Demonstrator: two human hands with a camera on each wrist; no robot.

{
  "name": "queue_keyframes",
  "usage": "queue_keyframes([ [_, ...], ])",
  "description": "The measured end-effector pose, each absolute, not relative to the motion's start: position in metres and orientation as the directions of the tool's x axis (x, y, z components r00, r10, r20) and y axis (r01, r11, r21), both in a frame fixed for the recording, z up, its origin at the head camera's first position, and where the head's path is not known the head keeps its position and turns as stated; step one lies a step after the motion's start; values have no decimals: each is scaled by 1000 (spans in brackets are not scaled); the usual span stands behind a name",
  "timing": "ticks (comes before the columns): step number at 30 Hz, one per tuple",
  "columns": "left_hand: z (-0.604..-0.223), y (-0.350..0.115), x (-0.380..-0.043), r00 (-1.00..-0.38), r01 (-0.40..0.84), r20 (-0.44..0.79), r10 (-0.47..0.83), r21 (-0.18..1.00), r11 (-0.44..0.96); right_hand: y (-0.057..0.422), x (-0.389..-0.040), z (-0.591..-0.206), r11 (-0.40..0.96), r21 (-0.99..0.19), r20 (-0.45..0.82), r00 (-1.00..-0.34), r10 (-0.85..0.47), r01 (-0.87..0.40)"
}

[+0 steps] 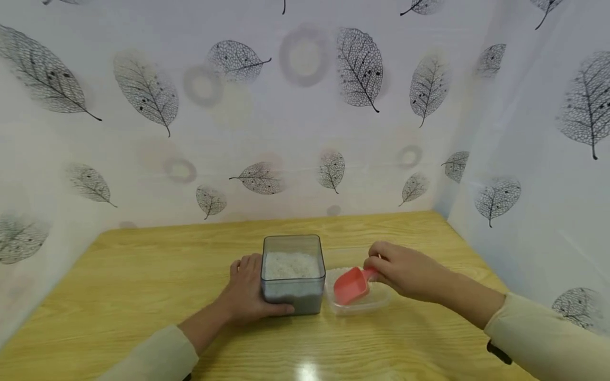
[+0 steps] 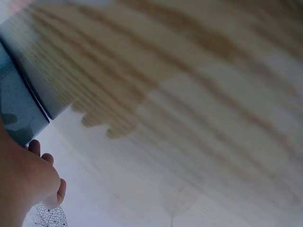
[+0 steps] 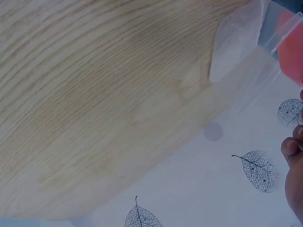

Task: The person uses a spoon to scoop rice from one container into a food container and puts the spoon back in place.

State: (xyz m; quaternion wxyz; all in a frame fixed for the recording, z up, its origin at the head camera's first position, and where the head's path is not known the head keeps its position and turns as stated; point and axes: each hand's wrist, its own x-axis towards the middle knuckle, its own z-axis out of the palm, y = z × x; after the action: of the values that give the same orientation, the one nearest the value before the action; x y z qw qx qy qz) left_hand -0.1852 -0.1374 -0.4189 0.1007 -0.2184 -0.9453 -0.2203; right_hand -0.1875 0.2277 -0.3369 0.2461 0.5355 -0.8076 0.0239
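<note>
In the head view, my left hand [image 1: 245,296] holds the left side of a square see-through grey container [image 1: 305,299], thumb across its front. White rice-like grains [image 1: 290,265] lie inside it. My right hand [image 1: 405,271] pinches the handle of a pink-red scoop [image 1: 350,286]. The scoop's bowl is at a shallow clear plastic tub [image 1: 359,308], just right of the container. White grains show at the tub's back; how much it holds is hard to see. The left wrist view shows the left hand [image 2: 31,177] beside the container [image 2: 21,101]. The scoop [image 3: 291,49] is partly cut off in the right wrist view.
Both containers stand on a yellow wood-grain table [image 1: 157,280]. A pale curtain with dark leaf prints [image 1: 305,121] hangs along its back and sides. The table's right edge runs near the right forearm.
</note>
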Motion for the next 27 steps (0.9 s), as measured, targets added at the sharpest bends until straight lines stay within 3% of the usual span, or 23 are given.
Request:
queue_keyframes([
  [5, -420, -137, -186, -887, 455, 280, 368, 381, 805, 220, -183, -345, 483, 174, 449, -367, -815, -858],
  [8, -420, -137, -185, -887, 454, 281, 367, 378, 807, 219, -183, -347, 493, 168, 470, -370, -801, -854],
  [16, -420, -136, -186, -885, 455, 288, 365, 372, 809, 225, -190, -330, 499, 279, 468, -337, -817, -820],
  [27, -421, -137, -186, -882, 459, 300, 363, 378, 804, 218, -207, -265, 545, 354, 607, -256, -752, -760],
])
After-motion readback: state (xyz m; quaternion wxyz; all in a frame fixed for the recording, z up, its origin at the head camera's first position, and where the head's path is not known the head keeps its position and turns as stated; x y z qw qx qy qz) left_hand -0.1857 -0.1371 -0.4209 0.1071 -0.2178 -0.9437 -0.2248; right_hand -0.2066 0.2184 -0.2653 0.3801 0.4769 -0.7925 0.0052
